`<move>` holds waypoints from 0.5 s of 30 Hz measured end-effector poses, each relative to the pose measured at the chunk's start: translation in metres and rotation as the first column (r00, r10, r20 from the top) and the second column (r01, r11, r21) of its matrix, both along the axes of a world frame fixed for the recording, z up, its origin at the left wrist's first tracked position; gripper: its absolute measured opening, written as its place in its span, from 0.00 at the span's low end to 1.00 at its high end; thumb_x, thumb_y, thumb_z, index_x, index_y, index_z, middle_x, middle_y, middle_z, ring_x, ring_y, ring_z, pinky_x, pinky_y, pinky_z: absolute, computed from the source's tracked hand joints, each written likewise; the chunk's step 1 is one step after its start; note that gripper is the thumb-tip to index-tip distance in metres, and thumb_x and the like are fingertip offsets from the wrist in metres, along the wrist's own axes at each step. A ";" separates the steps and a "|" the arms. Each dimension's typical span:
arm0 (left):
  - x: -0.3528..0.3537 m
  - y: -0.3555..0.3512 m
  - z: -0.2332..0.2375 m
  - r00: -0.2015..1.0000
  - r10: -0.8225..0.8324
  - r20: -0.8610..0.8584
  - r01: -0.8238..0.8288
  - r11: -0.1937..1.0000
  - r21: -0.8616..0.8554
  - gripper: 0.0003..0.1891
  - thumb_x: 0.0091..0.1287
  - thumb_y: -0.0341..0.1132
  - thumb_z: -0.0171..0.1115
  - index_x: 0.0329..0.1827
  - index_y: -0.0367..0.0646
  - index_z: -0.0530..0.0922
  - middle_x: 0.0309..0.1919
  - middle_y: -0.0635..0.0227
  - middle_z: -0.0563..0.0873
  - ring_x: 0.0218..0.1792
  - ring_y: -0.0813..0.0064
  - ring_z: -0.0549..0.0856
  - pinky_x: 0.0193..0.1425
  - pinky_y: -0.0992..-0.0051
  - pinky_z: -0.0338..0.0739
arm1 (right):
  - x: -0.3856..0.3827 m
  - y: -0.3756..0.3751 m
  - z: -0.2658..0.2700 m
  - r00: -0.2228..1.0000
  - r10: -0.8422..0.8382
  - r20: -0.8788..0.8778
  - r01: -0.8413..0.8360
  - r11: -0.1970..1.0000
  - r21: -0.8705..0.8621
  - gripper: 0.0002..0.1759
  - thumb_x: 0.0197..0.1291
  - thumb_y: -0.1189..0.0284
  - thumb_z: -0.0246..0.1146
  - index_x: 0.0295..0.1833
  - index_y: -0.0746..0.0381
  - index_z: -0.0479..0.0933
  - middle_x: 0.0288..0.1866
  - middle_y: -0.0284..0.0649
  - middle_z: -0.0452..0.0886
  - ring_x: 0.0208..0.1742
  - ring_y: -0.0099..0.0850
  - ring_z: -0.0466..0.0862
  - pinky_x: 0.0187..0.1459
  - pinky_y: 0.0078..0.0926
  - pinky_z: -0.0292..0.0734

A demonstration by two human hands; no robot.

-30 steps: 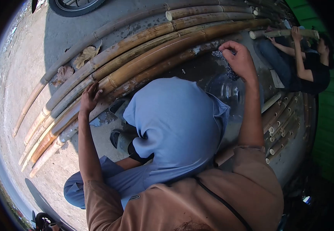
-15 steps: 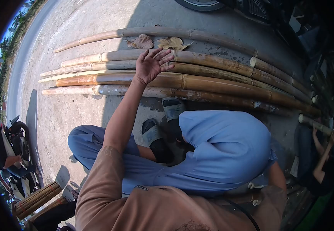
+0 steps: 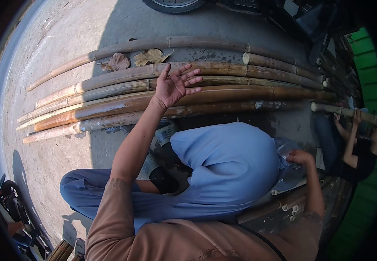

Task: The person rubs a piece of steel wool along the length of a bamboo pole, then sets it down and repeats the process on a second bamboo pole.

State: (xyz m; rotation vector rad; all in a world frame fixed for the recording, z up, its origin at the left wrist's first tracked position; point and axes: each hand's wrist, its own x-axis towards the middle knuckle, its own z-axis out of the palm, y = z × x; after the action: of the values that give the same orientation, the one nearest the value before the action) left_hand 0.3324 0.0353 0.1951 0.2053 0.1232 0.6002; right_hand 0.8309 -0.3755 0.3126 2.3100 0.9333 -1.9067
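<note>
My left hand (image 3: 173, 87) is held out, palm up and fingers spread, over the long bamboo poles (image 3: 223, 94) lying side by side on the concrete. Nothing is in it. At the right, beside my bent knee, my right hand (image 3: 299, 157) is closed on a clear plastic bag (image 3: 289, 169); part of the bag is hidden behind the knee. Two dry leaves, a brown one (image 3: 116, 62) and a yellowish one (image 3: 151, 56), lie between the farther poles.
At the far right a person (image 3: 358, 152) holds a bamboo piece (image 3: 345, 111). Cut bamboo pieces (image 3: 290, 206) lie behind my right arm. A wheel (image 3: 175, 4) stands at the top edge, a motorbike (image 3: 16, 209) at the lower left, and a green wall (image 3: 371, 74) at the right.
The view has turned to the right, shifting the poles and leaves left. My right hand and the plastic bag have come into view. My left hand remains spread.
</note>
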 end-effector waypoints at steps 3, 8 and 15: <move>0.049 -0.011 0.006 0.997 -0.070 -0.012 0.070 0.998 0.002 0.43 0.82 0.69 0.42 0.83 0.40 0.61 0.80 0.43 0.70 0.77 0.40 0.74 0.80 0.33 0.67 | -0.035 0.017 0.139 0.986 0.080 0.147 -0.090 0.994 0.062 0.13 0.65 0.71 0.68 0.47 0.68 0.90 0.43 0.37 0.93 0.46 0.22 0.87 0.55 0.24 0.81; 0.127 -0.027 0.022 0.973 -0.178 -0.149 0.179 0.984 -0.007 0.39 0.85 0.64 0.39 0.81 0.37 0.62 0.75 0.42 0.74 0.74 0.41 0.76 0.79 0.36 0.71 | -0.067 0.072 0.226 0.887 0.019 0.461 -0.206 0.910 0.359 0.12 0.65 0.70 0.66 0.43 0.69 0.88 0.38 0.34 0.89 0.43 0.19 0.84 0.51 0.23 0.81; 0.183 -0.027 0.041 0.941 -0.217 -0.259 0.208 0.976 -0.061 0.27 0.89 0.48 0.38 0.75 0.32 0.65 0.65 0.44 0.79 0.67 0.48 0.83 0.73 0.51 0.83 | -0.153 0.279 0.115 0.939 0.181 0.291 -0.343 0.531 0.775 0.14 0.75 0.67 0.66 0.54 0.67 0.86 0.47 0.34 0.89 0.50 0.19 0.84 0.55 0.25 0.81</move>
State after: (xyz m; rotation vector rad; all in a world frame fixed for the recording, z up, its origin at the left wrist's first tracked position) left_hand 0.5152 0.0086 0.2361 0.2629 0.3649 0.3519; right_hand 0.6776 -0.0964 0.4277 2.3897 2.3846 -1.2025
